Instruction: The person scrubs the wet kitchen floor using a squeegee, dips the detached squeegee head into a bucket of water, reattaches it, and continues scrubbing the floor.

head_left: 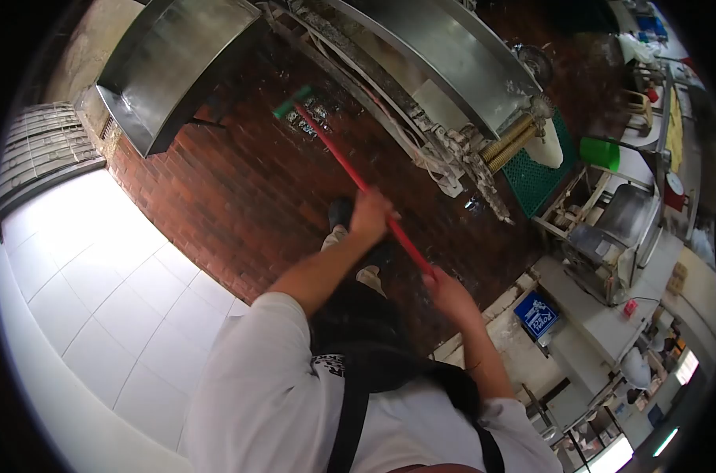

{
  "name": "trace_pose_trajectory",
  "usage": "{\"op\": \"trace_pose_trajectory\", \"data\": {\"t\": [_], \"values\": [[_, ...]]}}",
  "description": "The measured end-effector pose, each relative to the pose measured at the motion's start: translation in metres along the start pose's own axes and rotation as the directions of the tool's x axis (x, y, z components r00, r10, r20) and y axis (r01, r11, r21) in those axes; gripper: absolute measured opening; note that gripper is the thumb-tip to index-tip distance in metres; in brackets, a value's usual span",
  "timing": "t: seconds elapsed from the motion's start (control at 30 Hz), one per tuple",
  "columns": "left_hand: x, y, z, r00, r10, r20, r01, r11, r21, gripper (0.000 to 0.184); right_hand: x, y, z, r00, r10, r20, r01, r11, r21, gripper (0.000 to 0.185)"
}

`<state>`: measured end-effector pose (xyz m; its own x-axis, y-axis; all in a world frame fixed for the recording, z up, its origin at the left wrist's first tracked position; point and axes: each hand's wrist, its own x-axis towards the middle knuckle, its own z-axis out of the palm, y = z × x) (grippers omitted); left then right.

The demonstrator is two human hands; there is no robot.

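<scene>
A floor squeegee (338,156) with a long red handle slants across the view, its green head (293,102) down on the wet brick-red tile floor (216,169). Shiny water lies beside that head, whose underside is hidden. My left hand (371,217) is wrapped round the middle of the handle. Closer to my body, my right hand (449,292) is closed round the handle's near end. One dark shoe (341,211) shows just beyond my left wrist.
A steel machine (441,55) with crusted rails and rollers stands ahead right, and a steel trough (180,67) ahead left. At right are a green mat (535,173), a green bucket (600,153) and a cluttered counter (583,307). A white tiled wall (106,307) borders the left.
</scene>
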<state>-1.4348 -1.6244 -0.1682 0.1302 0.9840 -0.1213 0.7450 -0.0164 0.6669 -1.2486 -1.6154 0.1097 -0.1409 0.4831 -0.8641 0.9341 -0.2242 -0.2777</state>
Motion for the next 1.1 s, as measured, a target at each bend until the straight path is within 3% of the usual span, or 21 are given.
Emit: {"op": "trace_pose_trajectory", "data": {"t": [0.07,0.13,0.23,0.3,0.37,0.43,0.53,0.6,0.63,0.67,0.73,0.77,0.87,0.93,1.07,1.1], "values": [[0.015,-0.071,-0.022,0.982,-0.176,-0.073,0.166,0.977,-0.13,0.022,0.06,-0.041,0.023,0.999,-0.041,-0.006,0.041,0.999,-0.008,0.038],[0.025,-0.116,-0.07,0.994,-0.015,-0.111,0.057,0.92,0.387,0.02,0.116,-0.062,0.058,0.994,-0.113,-0.009,0.113,0.994,-0.001,0.037],[0.039,-0.123,-0.09,0.992,-0.035,0.121,-0.02,0.904,0.426,0.021,0.09,-0.085,0.036,0.996,-0.085,-0.034,0.082,0.994,-0.075,0.036],[0.036,-0.083,-0.073,0.976,-0.04,0.215,-0.035,0.943,0.332,0.025,0.051,-0.063,0.015,0.998,-0.067,-0.004,0.066,0.992,-0.107,0.038],[0.013,-0.029,-0.046,0.991,0.086,0.106,-0.1,0.986,0.133,0.026,0.002,-0.027,0.002,1.0,0.019,-0.018,-0.02,0.997,-0.08,0.039],[-0.011,0.034,-0.03,0.987,0.161,0.014,-0.161,0.981,0.104,0.028,-0.034,0.022,-0.002,0.999,-0.021,-0.043,0.019,0.999,-0.043,0.038],[-0.022,0.069,-0.026,0.992,0.114,0.057,-0.114,0.993,0.0,0.03,-0.038,0.032,-0.009,1.0,0.024,-0.007,-0.024,0.994,-0.111,0.037],[-0.013,0.012,0.001,0.999,0.012,-0.037,-0.009,0.996,0.09,0.033,-0.005,-0.004,-0.004,1.0,0.028,0.0,-0.028,0.997,-0.078,0.038],[-0.003,-0.028,0.003,0.977,-0.209,-0.037,0.182,0.914,-0.362,0.033,0.025,-0.022,0.006,1.0,-0.024,0.0,0.024,0.997,-0.067,0.036],[0.004,-0.061,-0.013,0.959,-0.284,-0.023,0.258,0.9,-0.35,0.033,0.061,-0.034,0.026,0.989,-0.134,-0.054,0.13,0.989,-0.071,0.033],[0.021,-0.127,-0.046,0.904,-0.427,0.007,0.406,0.853,-0.326,0.035,0.118,-0.082,0.05,0.989,-0.141,-0.031,0.136,0.982,-0.135,0.03],[0.035,-0.108,-0.101,0.926,-0.369,-0.073,0.373,0.873,0.314,0.034,0.136,-0.089,0.062,0.99,-0.133,-0.036,0.123,0.971,-0.205,0.03],[0.043,-0.12,-0.078,0.992,-0.099,-0.084,0.126,0.885,0.449,0.036,0.094,-0.076,0.027,0.987,-0.155,-0.047,0.145,0.975,-0.169,0.033],[0.028,-0.078,-0.048,0.999,0.036,-0.031,-0.024,0.945,0.325,0.038,0.04,-0.043,-0.002,0.998,-0.053,-0.028,0.051,0.995,-0.086,0.038],[-0.02,0.036,-0.003,0.988,0.039,-0.15,-0.044,0.999,-0.027,0.028,-0.035,0.035,-0.015,1.0,0.021,0.015,-0.02,0.997,-0.075,0.042],[-0.018,0.037,0.001,0.999,0.009,-0.051,-0.009,1.0,0.006,0.028,-0.031,0.034,-0.014,0.999,0.039,0.023,-0.037,0.996,-0.084,0.042]]}}
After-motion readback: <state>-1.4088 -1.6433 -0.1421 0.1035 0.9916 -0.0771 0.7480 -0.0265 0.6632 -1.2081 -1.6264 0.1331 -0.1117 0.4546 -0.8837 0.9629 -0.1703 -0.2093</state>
